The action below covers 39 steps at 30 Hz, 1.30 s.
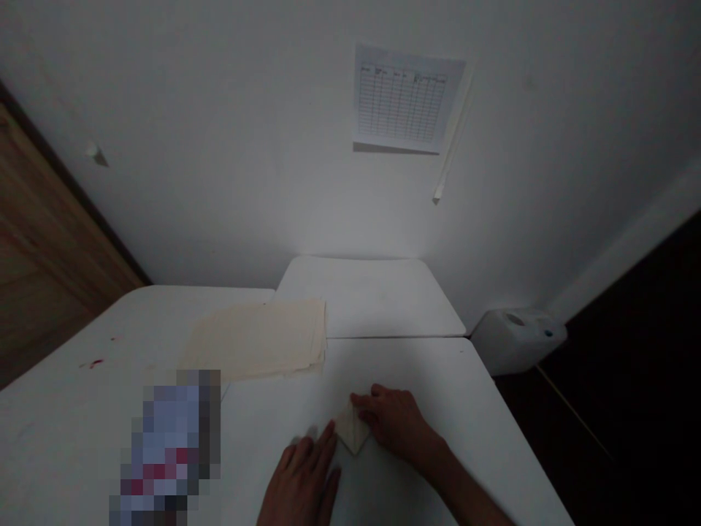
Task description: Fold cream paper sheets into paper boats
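A small piece of folded paper (pixel 346 424), cream-coloured and diamond-shaped with a crease down its middle, lies on the white table in front of me. My right hand (pixel 395 420) grips it from the right, index finger at its top corner and thumb on its right side, the other fingers curled. Flat on the table to the left rests my left hand (pixel 302 475), open with fingers stretched out, one fingertip touching the paper's left corner. Part of the paper's right side is hidden under my right fingers.
A stack of cream paper sheets (pixel 257 337) lies behind and left. A pixelated, blurred object (pixel 167 438) is at the left. White tables (pixel 377 296) meet at seams against the wall, where a printed sheet (pixel 402 102) hangs. A white plastic container (pixel 515 340) stands beyond the right edge.
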### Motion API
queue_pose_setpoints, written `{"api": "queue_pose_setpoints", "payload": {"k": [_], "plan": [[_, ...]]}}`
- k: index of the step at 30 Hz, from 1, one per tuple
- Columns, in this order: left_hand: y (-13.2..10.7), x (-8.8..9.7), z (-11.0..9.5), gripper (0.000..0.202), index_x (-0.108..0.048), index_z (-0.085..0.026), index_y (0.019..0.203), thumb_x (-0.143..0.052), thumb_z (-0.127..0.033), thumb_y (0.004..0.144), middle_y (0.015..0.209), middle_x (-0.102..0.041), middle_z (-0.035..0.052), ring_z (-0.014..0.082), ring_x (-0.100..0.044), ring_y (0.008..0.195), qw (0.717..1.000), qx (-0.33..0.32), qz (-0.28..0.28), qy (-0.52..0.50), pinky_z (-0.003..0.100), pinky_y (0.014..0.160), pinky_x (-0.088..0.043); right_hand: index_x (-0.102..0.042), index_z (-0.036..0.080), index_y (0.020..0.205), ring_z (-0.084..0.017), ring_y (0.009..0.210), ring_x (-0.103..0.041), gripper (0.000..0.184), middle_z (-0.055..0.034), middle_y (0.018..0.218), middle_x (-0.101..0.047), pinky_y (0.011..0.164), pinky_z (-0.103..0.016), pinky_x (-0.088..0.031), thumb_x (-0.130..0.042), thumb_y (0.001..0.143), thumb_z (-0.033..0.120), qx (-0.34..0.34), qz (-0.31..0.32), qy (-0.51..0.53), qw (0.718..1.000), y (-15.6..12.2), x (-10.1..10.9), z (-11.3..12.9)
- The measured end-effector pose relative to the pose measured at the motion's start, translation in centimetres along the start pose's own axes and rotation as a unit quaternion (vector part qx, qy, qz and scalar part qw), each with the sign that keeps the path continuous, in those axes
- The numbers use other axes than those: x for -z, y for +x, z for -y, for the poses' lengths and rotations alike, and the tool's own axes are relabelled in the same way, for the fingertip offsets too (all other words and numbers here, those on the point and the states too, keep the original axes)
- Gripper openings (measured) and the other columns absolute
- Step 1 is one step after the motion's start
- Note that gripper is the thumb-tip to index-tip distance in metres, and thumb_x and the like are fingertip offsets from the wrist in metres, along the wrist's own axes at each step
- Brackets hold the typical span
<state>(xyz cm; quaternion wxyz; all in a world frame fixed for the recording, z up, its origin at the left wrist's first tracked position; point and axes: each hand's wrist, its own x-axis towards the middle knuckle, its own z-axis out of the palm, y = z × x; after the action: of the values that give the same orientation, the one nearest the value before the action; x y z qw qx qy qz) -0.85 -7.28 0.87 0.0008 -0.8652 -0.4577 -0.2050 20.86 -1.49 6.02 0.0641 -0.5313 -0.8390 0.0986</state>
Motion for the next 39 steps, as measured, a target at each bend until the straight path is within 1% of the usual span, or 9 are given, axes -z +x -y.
{"api": "queue_pose_setpoints", "payload": {"k": [6,9,16,20,24,27,32,35,39], "plan": [[1.5,0.5,0.2,0.031,-0.058,-0.021,0.119,-0.052,-0.025,0.089,0.109,-0.069,0.0078,0.029,-0.06,0.092,1.0,-0.014,-0.021,-0.002,0.046,0.082,-0.051,-0.054,0.04,0.127,-0.018,0.081,-0.065,0.036,-0.0012,0.094,-0.064,0.067,-0.025,-0.042,-0.05,0.093,0.029,-0.003,-0.011,0.014,1.0,-0.2,-0.3,0.0],[2.7,0.7,0.5,0.022,-0.062,-0.022,0.108,-0.055,-0.024,0.087,0.102,-0.069,0.0066,0.0286,-0.06,0.094,0.999,-0.024,-0.004,-0.021,0.047,0.084,-0.052,-0.054,0.038,0.126,-0.017,0.083,-0.064,0.035,-0.0009,0.093,-0.064,0.068,-0.025,-0.042,-0.051,0.092,0.03,-0.013,-0.026,0.023,0.999,-0.3,-0.8,-0.2],[3.2,-0.1,1.5,0.037,-0.058,-0.025,0.12,-0.063,-0.036,0.085,0.127,-0.059,0.0092,0.0313,-0.054,0.117,0.996,-0.054,0.011,-0.072,0.05,0.095,-0.049,-0.061,0.035,0.115,-0.016,0.08,-0.061,0.023,0.0002,0.088,-0.062,0.068,-0.024,-0.041,-0.05,0.095,0.032,-0.026,-0.063,0.028,0.997,-0.8,-2.0,-0.2],[3.8,-1.0,1.2,0.018,-0.063,-0.024,0.106,-0.054,-0.023,0.091,0.123,-0.061,0.0073,0.0258,-0.057,0.111,0.992,-0.009,-0.014,-0.128,0.045,0.093,-0.051,-0.064,0.03,0.107,-0.016,0.081,-0.06,0.019,-0.0011,0.09,-0.062,0.069,-0.024,-0.043,-0.049,0.096,0.031,-0.056,-0.085,0.04,0.994,-0.9,-2.6,0.4],[4.6,-2.2,1.0,0.034,-0.057,-0.02,0.115,-0.058,-0.014,0.082,0.11,-0.064,0.0085,0.0243,-0.061,0.102,0.982,0.033,-0.058,-0.179,0.043,0.089,-0.054,-0.065,0.026,0.102,-0.018,0.095,-0.059,0.014,-0.0029,0.099,-0.062,0.079,-0.027,-0.045,-0.057,0.089,0.028,-0.079,-0.122,0.107,0.984,-0.8,-2.8,0.7],[4.5,-2.9,1.2,0.041,-0.054,-0.021,0.119,-0.057,-0.012,0.079,0.111,-0.063,0.0074,0.0236,-0.06,0.103,0.973,0.068,-0.069,-0.209,0.044,0.092,-0.052,-0.064,0.023,0.097,-0.019,0.098,-0.058,0.012,-0.0035,0.099,-0.063,0.086,-0.029,-0.044,-0.061,0.085,0.025,-0.094,-0.135,0.163,0.973,-0.6,-2.7,0.7],[4.2,-3.1,1.4,0.046,-0.052,-0.023,0.125,-0.057,-0.015,0.08,0.119,-0.061,0.0081,0.0244,-0.058,0.11,0.962,0.086,-0.072,-0.25,0.045,0.096,-0.049,-0.064,0.022,0.09,-0.018,0.086,-0.061,0.012,-0.0019,0.091,-0.066,0.081,-0.029,-0.045,-0.065,0.079,0.022,-0.123,-0.148,0.249,0.949,-0.2,-2.9,0.2],[4.5,-2.3,1.3,0.04,-0.057,-0.023,0.121,-0.058,-0.022,0.082,0.112,-0.065,0.0078,0.0245,-0.061,0.104,0.953,0.105,-0.057,-0.279,0.043,0.093,-0.05,-0.066,0.021,0.086,-0.015,0.072,-0.059,0.01,0.0005,0.082,-0.067,0.07,-0.025,-0.045,-0.068,0.076,0.02,-0.12,-0.154,0.323,0.926,0.2,-3.0,0.1],[5.8,-0.2,1.0,0.024,-0.067,-0.024,0.105,-0.054,-0.036,0.089,0.101,-0.071,0.0051,0.0226,-0.066,0.091,0.924,0.148,0.012,-0.351,0.034,0.081,-0.053,-0.068,0.019,0.087,-0.014,0.066,-0.06,0.011,0.0006,0.073,-0.066,0.063,-0.023,-0.047,-0.068,0.076,0.023,-0.108,-0.183,0.44,0.873,0.3,-2.9,0.2]]}}
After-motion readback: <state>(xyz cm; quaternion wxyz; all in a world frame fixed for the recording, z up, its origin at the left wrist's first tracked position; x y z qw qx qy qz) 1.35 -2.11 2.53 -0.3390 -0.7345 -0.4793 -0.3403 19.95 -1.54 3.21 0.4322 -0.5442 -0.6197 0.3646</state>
